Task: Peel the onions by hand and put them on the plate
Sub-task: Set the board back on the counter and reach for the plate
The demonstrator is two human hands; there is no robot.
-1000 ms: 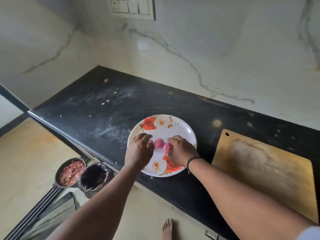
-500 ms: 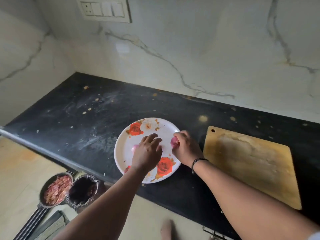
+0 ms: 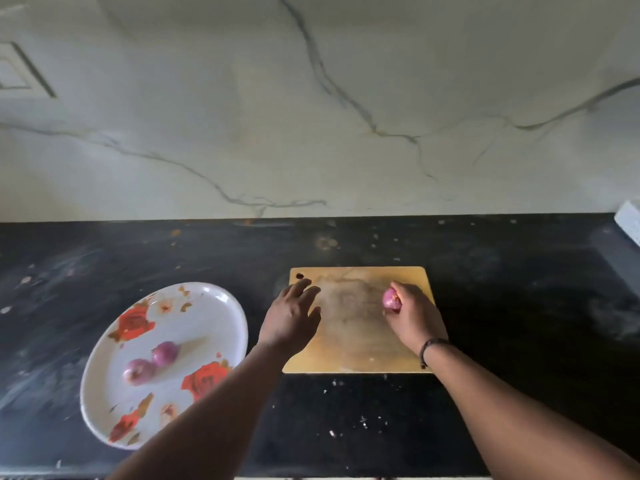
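Black stone counter (image 3: 502, 306) under a veined marble wall carries everything I am working with, and a wooden cutting board (image 3: 349, 341) lies on it directly beneath both hands. My right hand (image 3: 412, 317) curls its fingers around one pink onion (image 3: 391, 299), holding it over the board's right part, I judge so that any skin falls onto the wood rather than the counter. My left hand (image 3: 294, 313) hovers just left of that, fingers loosely spread and holding nothing, probably ready to help peel, while further to its left the flowered plate (image 3: 207, 306) holds two onions (image 3: 152, 362) that touch each other.
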